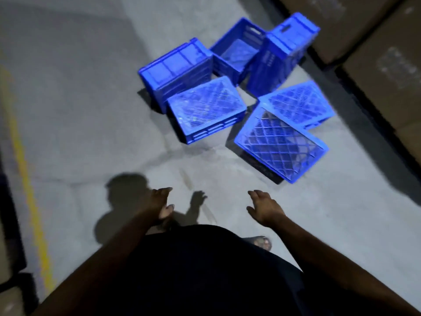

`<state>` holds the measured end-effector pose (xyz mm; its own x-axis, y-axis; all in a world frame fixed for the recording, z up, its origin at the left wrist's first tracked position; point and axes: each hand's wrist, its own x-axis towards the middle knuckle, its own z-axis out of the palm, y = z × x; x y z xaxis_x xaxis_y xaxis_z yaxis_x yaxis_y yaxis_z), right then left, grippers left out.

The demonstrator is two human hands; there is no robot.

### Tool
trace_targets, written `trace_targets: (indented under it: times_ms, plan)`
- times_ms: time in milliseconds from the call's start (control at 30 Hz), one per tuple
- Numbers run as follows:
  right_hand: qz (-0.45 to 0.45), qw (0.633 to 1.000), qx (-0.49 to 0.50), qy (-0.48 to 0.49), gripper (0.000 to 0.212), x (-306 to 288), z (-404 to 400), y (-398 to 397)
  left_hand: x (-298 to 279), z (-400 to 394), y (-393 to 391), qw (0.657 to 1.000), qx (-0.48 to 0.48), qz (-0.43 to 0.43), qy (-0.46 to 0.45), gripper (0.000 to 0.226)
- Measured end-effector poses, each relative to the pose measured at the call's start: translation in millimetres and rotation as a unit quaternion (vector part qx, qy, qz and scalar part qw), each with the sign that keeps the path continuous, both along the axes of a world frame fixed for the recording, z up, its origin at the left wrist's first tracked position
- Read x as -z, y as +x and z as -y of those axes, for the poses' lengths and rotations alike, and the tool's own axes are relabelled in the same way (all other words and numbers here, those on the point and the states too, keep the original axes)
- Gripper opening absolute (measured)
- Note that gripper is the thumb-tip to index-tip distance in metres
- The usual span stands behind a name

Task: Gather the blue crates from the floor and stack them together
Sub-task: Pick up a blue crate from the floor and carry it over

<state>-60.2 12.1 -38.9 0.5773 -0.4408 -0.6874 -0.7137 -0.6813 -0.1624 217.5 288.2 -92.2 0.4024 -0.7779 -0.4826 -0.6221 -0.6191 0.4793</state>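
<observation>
Several blue plastic crates lie scattered on the grey concrete floor ahead of me. The nearest crate (281,142) is tipped, its lattice bottom facing up. Left of it another crate (206,108) lies upside down. Behind that a crate (175,69) rests on its side. One crate (237,51) stands upright and open at the back. A tall crate (280,53) stands on end beside it, and a further upturned crate (300,103) lies at the right. My left hand (163,202) and my right hand (264,207) are held out low, fingers relaxed, holding nothing, well short of the crates.
Large cardboard boxes (382,65) line the right side behind a dark gap. A yellow floor line (27,179) runs along the left. Dark objects stand at the left edge. My foot in a sandal (262,242) shows below the right hand.
</observation>
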Motion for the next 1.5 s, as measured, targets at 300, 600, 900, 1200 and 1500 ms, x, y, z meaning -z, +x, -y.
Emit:
trace_targets:
  times_ms: [300,600,900,1200,1500]
  plan:
    - [0.035,0.993,-0.102,0.038,0.060,-9,-54,286,-68,-94,201,0.986,-0.140,0.017,0.091,0.077]
    - [0.035,0.984,-0.162,0.060,0.058,17,-40,526,-45,-79,384,0.976,-0.162,-0.028,0.146,0.079]
    - [0.026,0.989,-0.124,0.074,0.059,23,25,720,-75,-4,619,0.978,-0.129,0.020,0.161,0.080]
    - [-0.010,0.994,0.075,0.084,0.054,40,83,861,-30,110,854,0.984,0.043,-0.016,0.171,0.079]
    - [0.034,0.925,0.370,0.086,0.066,18,108,965,-75,311,1038,0.931,0.299,0.079,0.193,0.058]
